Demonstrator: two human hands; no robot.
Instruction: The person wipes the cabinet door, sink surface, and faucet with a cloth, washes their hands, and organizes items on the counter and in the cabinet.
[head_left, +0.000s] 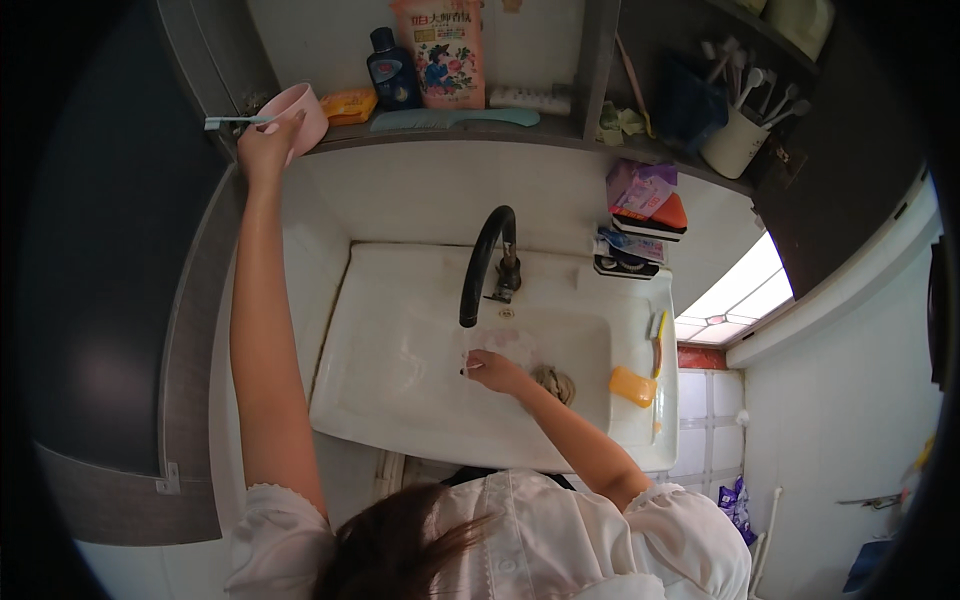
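Note:
Up at the left end of the shelf, my left hand [264, 152] is closed on a pink cup [309, 118]. A light-blue toothbrush [230, 121] lies across the cup's mouth by my fingers and points left. Low over the sink basin [385, 345], just below the spout of the black faucet [480, 265], is my right hand [492, 370]. Its fingers are closed, with a small light bit and a dark spot showing at the fingertips; what it is I cannot make out. A crumpled brownish cloth [556, 385] lies in the basin beside my right wrist.
Along the shelf stand an orange packet [350, 106], a dark-blue bottle [393, 72], a pink pouch [447, 60] and a teal comb [455, 119]. A white cup of toothbrushes [735, 142] is at upper right. Yellow soap [632, 386] and a yellow brush [658, 340] lie on the sink's right rim.

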